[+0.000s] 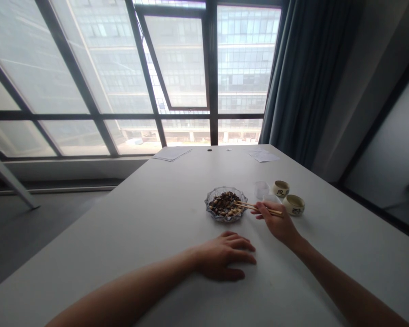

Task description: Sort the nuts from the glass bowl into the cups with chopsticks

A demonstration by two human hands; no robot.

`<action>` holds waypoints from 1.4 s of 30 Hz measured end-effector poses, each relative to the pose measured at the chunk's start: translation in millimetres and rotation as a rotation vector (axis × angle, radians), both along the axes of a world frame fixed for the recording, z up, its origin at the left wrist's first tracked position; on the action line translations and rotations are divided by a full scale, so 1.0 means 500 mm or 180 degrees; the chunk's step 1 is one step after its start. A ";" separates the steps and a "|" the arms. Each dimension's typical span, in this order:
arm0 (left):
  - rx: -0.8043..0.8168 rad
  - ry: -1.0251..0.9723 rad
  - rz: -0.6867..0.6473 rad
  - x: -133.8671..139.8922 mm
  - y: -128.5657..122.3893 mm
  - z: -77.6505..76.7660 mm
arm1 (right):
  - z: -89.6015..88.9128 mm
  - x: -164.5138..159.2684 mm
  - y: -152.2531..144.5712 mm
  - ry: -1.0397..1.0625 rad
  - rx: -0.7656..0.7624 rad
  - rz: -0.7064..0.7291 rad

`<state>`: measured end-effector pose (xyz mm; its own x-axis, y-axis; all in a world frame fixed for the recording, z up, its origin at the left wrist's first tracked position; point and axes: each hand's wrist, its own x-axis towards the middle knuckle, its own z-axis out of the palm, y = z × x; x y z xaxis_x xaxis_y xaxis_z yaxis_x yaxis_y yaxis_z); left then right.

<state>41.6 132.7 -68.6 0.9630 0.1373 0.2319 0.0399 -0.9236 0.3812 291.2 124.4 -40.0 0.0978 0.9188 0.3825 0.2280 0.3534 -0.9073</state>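
Note:
My right hand (276, 220) is closed around a pair of wooden chopsticks (259, 208). Their tips reach into a clear glass bowl (209, 212) with a scalloped rim, among a mix of dark and pale nuts or seeds (225, 203). Whether the tips pinch a piece is too small to tell. My left hand (226, 256) lies palm down on the white table, fingers spread, holding nothing, a little in front of the bowl. Just beyond my right hand stand two cream cups with dark characters, one farther (281, 189) and one nearer (294, 205).
Two clear plastic cups stand beside the cream cups, one upright (261, 190) and one partly behind my right hand (271, 199). Papers lie at the far left (172, 153) and far right (264, 155) of the white table (139, 218). Windows and a dark curtain (303, 81) stand behind.

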 end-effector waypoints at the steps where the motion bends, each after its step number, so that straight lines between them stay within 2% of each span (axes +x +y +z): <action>1: 0.0002 0.0004 0.0001 0.000 0.000 0.000 | -0.001 0.000 0.000 0.0030 0.0012 -0.0017; 6: 0.0013 0.0019 -0.0006 -0.001 0.001 0.001 | 0.005 0.010 -0.001 0.0165 0.0102 -0.0109; 10: 0.0005 0.0008 0.0004 0.000 -0.001 0.004 | 0.044 0.040 -0.019 0.0290 0.0205 -0.0333; 17: -0.0029 0.0016 0.0004 0.000 -0.004 0.009 | 0.137 0.170 -0.077 0.0643 0.0512 -0.1350; 21: -0.0032 0.0041 0.0007 0.001 -0.003 0.008 | 0.153 0.248 -0.107 0.0597 0.0574 -0.1856; 24: -0.0036 0.0061 0.0010 0.001 -0.001 0.006 | 0.153 0.274 -0.115 0.0549 0.0443 -0.2010; 29: -0.0046 0.0072 0.0022 0.000 -0.002 0.008 | 0.148 0.264 -0.102 0.0591 0.0323 -0.1900; 33: -0.0041 0.0050 0.0010 0.001 -0.005 0.012 | 0.144 0.223 -0.087 0.0659 0.0611 -0.1703; 37: -0.0031 0.0007 -0.0001 0.001 -0.004 0.010 | 0.132 0.135 -0.063 0.0711 0.0551 -0.1007; 42: 0.0009 -0.0060 -0.0007 -0.001 -0.002 0.001 | 0.088 0.018 -0.015 0.0682 0.0184 -0.0018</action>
